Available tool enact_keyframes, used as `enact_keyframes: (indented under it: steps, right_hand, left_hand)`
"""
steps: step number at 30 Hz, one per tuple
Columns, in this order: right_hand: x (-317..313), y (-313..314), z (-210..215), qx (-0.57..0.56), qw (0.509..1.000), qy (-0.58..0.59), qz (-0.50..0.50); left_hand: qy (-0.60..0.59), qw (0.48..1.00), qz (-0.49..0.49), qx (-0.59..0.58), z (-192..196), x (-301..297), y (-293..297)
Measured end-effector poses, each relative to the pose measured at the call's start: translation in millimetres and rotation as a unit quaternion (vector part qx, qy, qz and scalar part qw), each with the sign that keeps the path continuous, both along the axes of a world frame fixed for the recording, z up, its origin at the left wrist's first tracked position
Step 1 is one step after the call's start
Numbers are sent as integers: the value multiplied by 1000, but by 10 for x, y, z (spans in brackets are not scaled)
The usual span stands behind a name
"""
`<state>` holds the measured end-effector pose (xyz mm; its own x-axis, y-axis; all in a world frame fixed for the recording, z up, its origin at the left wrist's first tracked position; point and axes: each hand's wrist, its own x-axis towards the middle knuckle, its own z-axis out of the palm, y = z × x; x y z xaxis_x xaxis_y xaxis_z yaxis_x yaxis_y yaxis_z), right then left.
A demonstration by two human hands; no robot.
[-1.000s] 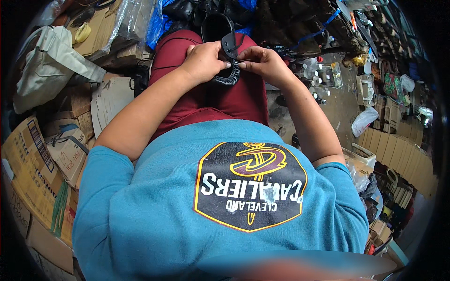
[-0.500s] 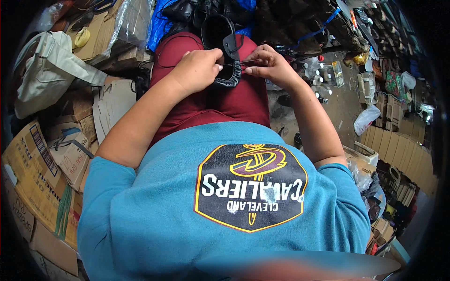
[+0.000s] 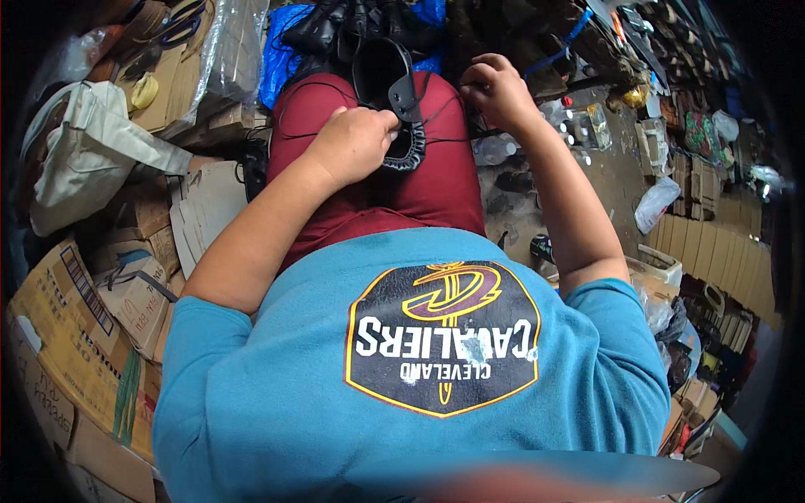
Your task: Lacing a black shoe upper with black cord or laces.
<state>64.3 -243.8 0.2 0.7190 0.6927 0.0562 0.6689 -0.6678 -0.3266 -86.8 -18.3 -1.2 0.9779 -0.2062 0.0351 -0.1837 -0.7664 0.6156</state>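
A black leather shoe upper (image 3: 406,97) lies across my thighs, its gathered, stitched edge nearest me. My left hand (image 3: 356,144) is closed on the left side of that edge; its fingertips are partly hidden. Thin black thread (image 3: 444,137) trails from the upper over my right thigh, and more loops over the left. Out past my right knee, my right hand (image 3: 501,92) is raised with its fingers curled together. Whatever lies between those fingertips is too small to make out.
Black shoes (image 3: 335,29) rest on blue plastic (image 3: 281,50) beyond my knees. Plastic bottles (image 3: 495,151) stand on the floor at right. A pale canvas bag (image 3: 80,168) and cardboard boxes (image 3: 138,302) crowd the left side.
My right hand has moved away from the shoe upper, outward and farther from me to the right. My left hand keeps its grip on the upper.
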Motion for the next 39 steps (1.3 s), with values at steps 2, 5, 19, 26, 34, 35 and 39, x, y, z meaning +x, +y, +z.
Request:
enact_keyframes:
  steps: [2,5,19,26,34,35,39]
  right_hand:
    - [-164,117,327,116,992,58,6]
    - [-401,278,536,-1,986,-18,167]
    - [-186,-159,210,-20,986,48,157]
    - [-283,348,315,463,719,518,-11]
    - [-505,145,448,127,875,464,54]
    - [-383,-112,427,32,916,399,30]
    - [97,-1839,44,-172,956,162,-175]
  left_hand:
    - [-7,1000,7,-2,-10,-43,11]
    - [33,999,19,23,61,-37,24]
    - [-70,991,44,109,215,-650,677]
    - [-116,917,-12,-382,736,-265,324]
    - [-46,987,3,-155,353,-489,450]
    - [-69,995,38,-59,289,-579,755]
    - [5,928,300,220,156,-1308,2025]
